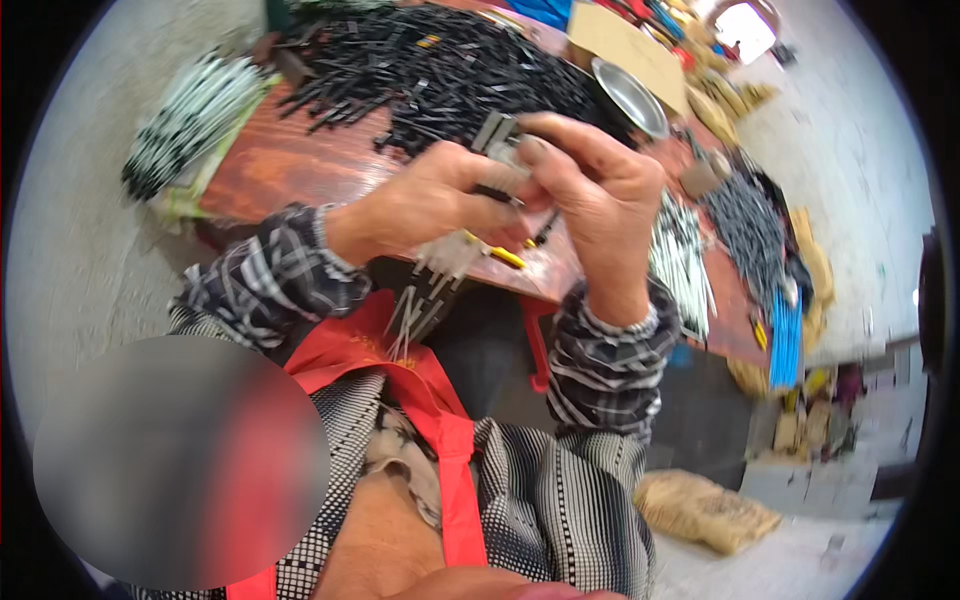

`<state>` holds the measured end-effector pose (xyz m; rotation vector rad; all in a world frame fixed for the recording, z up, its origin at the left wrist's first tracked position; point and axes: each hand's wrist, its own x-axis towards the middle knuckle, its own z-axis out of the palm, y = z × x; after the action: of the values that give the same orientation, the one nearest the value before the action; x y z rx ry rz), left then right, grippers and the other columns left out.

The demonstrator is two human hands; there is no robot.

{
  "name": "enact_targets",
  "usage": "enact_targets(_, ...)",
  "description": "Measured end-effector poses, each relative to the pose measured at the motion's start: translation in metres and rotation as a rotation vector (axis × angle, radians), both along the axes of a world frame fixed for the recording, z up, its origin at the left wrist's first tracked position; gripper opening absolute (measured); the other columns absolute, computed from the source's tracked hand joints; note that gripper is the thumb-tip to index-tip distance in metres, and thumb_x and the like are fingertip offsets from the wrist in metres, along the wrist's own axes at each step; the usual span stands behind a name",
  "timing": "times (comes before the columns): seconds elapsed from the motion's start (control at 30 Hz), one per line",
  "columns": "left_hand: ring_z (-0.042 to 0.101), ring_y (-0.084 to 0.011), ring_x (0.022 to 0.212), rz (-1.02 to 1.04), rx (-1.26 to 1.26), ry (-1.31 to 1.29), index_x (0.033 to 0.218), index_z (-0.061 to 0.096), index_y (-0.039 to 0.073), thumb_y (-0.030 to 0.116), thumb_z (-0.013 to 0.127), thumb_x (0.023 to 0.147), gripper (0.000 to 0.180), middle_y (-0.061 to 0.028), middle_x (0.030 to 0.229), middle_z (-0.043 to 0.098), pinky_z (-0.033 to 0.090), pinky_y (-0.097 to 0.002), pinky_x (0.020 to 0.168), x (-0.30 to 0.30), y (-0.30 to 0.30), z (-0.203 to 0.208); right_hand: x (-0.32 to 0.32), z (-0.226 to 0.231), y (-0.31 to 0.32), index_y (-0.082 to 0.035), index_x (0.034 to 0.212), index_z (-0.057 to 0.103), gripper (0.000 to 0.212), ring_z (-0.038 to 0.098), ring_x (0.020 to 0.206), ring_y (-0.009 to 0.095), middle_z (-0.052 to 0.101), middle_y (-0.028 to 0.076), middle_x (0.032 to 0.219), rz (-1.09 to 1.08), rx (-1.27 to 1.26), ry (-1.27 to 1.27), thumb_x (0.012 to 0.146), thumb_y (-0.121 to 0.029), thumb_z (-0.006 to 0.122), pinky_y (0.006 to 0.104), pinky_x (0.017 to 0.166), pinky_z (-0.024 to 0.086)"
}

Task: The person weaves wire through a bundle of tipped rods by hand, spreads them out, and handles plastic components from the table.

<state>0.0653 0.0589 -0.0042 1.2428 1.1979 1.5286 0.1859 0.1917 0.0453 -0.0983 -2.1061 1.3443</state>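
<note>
Above the table's near edge, my left hand (435, 200) and my right hand (600, 185) meet with fingers closed. Between their fingertips is a small grey metallic-looking piece (494, 132); its exact kind is hard to make out. My left hand also grips a dark strip that pokes out near its thumb. Below that hand hangs a bunch of thin pale sticks (430, 285), reaching down to the red apron (345, 345); my fingers hide its upper end. A yellow-handled tool (507, 257) lies on the table just under my hands.
Black slender pieces (450, 70) are heaped across the reddish table (290, 165). Pale rods (205, 115) lie at the left. To the right are white sticks (682, 265), grey pieces (748, 220), blue sticks (787, 340), a metal dish (630, 97) and a cardboard box (625, 45). A sack (705, 510) rests on the floor.
</note>
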Motion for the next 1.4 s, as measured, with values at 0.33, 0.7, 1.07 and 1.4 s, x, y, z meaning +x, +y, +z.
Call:
enact_targets(0.33, 0.073, -0.0290, 0.090, 0.150, 0.082, 0.162, 0.105, 0.064, -0.007, 0.000, 0.055, 0.096, 0.014, -0.0214, 0.096, 0.072, 0.060, -0.0367, 0.081, 0.030, -0.078, 0.005, 0.124, -0.098, 0.182, 0.001, 0.081, 0.071, 0.019, 0.057, 0.052, 0.008, 0.064, 0.003, 0.065, -0.634, -0.299, -0.469, 0.085, -0.018, 0.074, 0.0223, 0.044, 0.043)
enact_targets(0.7, 0.072, -0.0369, 0.088, 0.211, 0.147, -0.167, 0.115, 0.061, -0.002, 0.011, 0.062, 0.095, 0.024, -0.0230, 0.095, 0.071, 0.060, -0.0480, 0.081, 0.035, -0.090, -0.013, 0.172, -0.116, 0.299, 0.002, 0.071, 0.070, 0.026, 0.052, 0.043, 0.014, 0.061, 0.007, 0.058, -0.939, -0.131, -0.729, 0.079, -0.020, 0.081, 0.0303, 0.039, 0.036)
enact_targets(1.07, 0.072, -0.0326, 0.088, 0.190, 0.092, -0.150, 0.122, 0.060, 0.001, 0.016, 0.060, 0.098, 0.027, -0.0184, 0.096, 0.071, 0.058, -0.0457, 0.083, 0.018, -0.081, -0.014, 0.190, -0.191, 0.398, 0.004, 0.062, 0.066, 0.021, 0.056, 0.043, 0.017, 0.060, 0.010, 0.054, -1.102, 0.226, -0.687, 0.071, -0.012, 0.075, 0.0340, 0.043, 0.040)
enact_targets(1.4, 0.073, -0.0311, 0.089, 0.185, 0.106, -0.243, 0.117, 0.062, -0.004, 0.007, 0.059, 0.096, 0.024, -0.0183, 0.095, 0.073, 0.060, -0.0417, 0.084, 0.011, -0.076, -0.022, 0.140, -0.103, 0.273, -0.002, 0.070, 0.067, 0.013, 0.050, 0.042, 0.007, 0.063, 0.005, 0.061, -0.934, -0.529, -0.485, 0.080, -0.010, 0.069, 0.0212, 0.036, 0.032)
